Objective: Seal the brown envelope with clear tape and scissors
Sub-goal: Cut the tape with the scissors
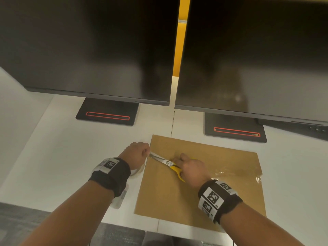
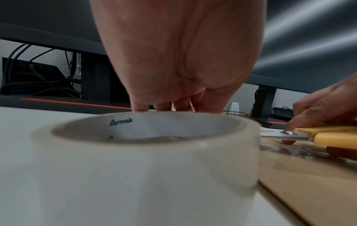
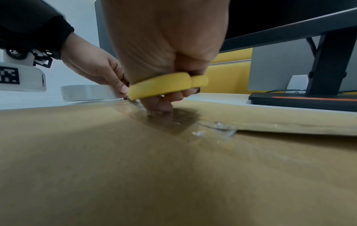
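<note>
The brown envelope [image 1: 200,189] lies flat on the white desk. A strip of clear tape [image 1: 230,173] runs across it from the right edge toward the left edge. My left hand [image 1: 146,151] pinches the tape just off the envelope's left edge. The tape roll [image 2: 146,160] stands on the desk under that wrist. My right hand [image 1: 180,161] grips the yellow-handled scissors [image 1: 167,163] low over the envelope. Their blades point left, with the tips at my left fingertips. In the right wrist view the yellow handle [image 3: 168,85] is in my curled fingers, and one fingertip touches the tape [image 3: 173,120].
Two dark monitors [image 1: 99,47] hang over the back of the desk. Their black stands [image 1: 106,115] with red outlines sit just behind the envelope. Cables [image 2: 38,79] lie behind the left stand. The desk's front edge [image 1: 124,226] is close to my forearms.
</note>
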